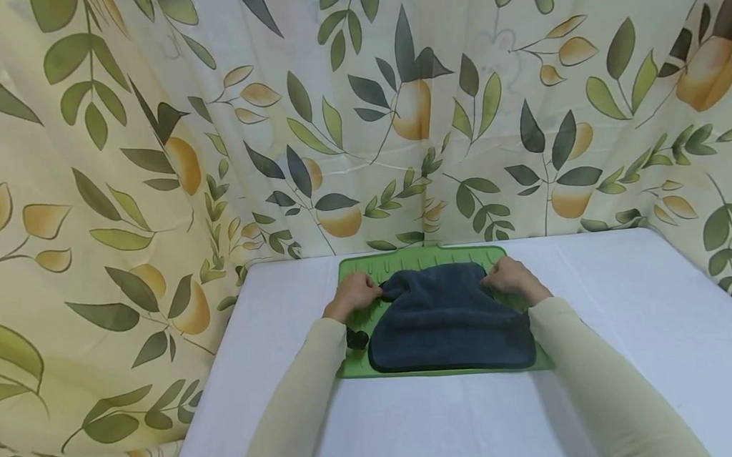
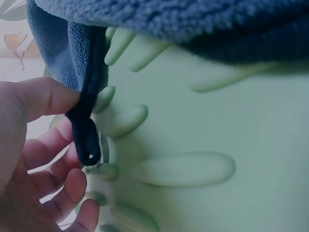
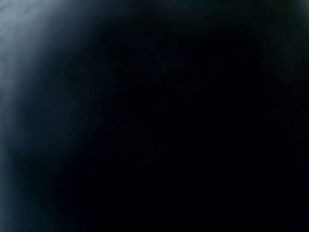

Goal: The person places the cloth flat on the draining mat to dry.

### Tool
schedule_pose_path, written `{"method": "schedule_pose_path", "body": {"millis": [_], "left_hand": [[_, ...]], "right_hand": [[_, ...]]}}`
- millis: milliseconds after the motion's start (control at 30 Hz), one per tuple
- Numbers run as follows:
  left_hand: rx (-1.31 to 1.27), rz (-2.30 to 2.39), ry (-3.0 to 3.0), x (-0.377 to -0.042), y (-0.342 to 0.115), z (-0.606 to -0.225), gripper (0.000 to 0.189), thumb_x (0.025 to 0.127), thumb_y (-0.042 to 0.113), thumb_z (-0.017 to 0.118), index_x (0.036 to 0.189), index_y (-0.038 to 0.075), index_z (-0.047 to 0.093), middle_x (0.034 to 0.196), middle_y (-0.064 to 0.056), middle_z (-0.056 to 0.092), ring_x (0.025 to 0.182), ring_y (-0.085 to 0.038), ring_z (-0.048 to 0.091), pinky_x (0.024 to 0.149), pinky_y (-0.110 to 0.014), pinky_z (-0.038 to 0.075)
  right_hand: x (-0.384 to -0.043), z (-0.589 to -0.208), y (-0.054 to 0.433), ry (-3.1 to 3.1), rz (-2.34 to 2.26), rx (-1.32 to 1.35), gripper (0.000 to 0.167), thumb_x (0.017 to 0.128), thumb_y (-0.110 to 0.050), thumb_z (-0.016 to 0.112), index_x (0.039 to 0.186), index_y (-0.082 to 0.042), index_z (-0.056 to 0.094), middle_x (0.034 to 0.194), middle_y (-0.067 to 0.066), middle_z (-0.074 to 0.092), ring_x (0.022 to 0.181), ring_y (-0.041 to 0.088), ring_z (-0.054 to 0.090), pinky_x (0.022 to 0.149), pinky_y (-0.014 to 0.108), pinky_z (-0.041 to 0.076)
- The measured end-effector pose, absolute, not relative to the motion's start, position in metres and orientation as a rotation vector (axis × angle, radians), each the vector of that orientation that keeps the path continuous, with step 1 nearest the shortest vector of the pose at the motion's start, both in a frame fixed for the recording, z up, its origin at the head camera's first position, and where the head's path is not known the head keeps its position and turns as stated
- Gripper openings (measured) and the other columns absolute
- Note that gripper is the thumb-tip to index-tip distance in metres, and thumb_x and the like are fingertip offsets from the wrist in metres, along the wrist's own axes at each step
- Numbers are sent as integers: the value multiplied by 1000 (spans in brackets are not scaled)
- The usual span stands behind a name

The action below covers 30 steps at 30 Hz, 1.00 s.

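A dark blue fleecy towel (image 1: pixel 451 329) lies over a green ridged mat (image 1: pixel 420 256), its far half bunched up and its near edge spread flat. My left hand (image 1: pixel 357 291) pinches the towel's far left corner. In the left wrist view the thumb (image 2: pixel 50 96) presses the dark hemmed edge, from which a small fabric loop (image 2: pixel 88 145) hangs, while the lower fingers curl loosely beneath. At the far right corner, my right hand (image 1: pixel 513 278) grips the towel with its fingertips. The right wrist view is almost all black, with only a dim bluish blur at the left.
A white-covered table (image 1: pixel 407 426) bears the mat. Behind it and to the left hangs a leaf-and-fruit patterned curtain (image 1: pixel 364 207), meeting the table's far edge close behind the mat. A small black object (image 1: pixel 357 339) sits by my left wrist.
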State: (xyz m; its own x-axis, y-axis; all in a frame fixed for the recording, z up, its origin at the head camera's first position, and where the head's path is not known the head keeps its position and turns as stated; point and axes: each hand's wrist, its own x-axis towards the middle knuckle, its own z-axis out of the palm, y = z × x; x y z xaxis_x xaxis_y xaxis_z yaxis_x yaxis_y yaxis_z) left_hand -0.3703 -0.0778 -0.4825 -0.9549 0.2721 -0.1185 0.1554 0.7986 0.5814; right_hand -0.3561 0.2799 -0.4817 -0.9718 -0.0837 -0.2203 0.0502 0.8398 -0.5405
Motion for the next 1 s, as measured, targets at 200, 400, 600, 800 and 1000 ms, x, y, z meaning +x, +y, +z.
{"method": "schedule_pose_path", "body": {"millis": [200, 400, 600, 800, 1000], "left_hand": [[348, 895, 2787, -369, -77, -481, 56, 98, 21, 65, 48, 18, 41, 47, 8, 29, 44, -10, 24, 46, -25, 23], [289, 895, 2817, -370, -76, -479, 55, 101, 23, 62, 50, 19, 43, 47, 7, 32, 44, -11, 28, 46, -27, 27], [243, 975, 2873, -372, -77, -473, 54, 99, 24, 64, 50, 20, 42, 47, 7, 31, 44, -12, 27, 47, -28, 28], [185, 1125, 2877, -372, -77, -468, 34, 97, 24, 66, 64, 17, 62, 61, 5, 56, 53, -13, 48, 58, -30, 43], [158, 1274, 2897, -376, -79, -466, 13, 97, 21, 66, 94, 12, 75, 97, -6, 75, 78, -21, 67, 72, -35, 53]], "right_hand": [[-354, -482, 281, 2771, -830, -28, 44, 94, -25, 62, 53, -21, 45, 51, -10, 36, 51, 10, 36, 54, 28, 34], [-354, -481, 287, 2791, -854, -63, 41, 93, -21, 57, 54, -21, 44, 51, -9, 36, 51, 11, 37, 53, 28, 35], [-353, -475, 296, 2788, -993, -50, 35, 96, -17, 52, 61, -17, 47, 54, -8, 43, 52, 11, 42, 53, 28, 38], [-350, -470, 295, 2880, -1098, -25, 14, 96, -13, 58, 92, 1, 59, 84, 9, 63, 76, 22, 57, 64, 29, 44], [-349, -467, 295, 2861, -1187, 29, 38, 99, -18, 60, 124, 12, 57, 117, 31, 63, 106, 41, 61, 81, 39, 50]]}}
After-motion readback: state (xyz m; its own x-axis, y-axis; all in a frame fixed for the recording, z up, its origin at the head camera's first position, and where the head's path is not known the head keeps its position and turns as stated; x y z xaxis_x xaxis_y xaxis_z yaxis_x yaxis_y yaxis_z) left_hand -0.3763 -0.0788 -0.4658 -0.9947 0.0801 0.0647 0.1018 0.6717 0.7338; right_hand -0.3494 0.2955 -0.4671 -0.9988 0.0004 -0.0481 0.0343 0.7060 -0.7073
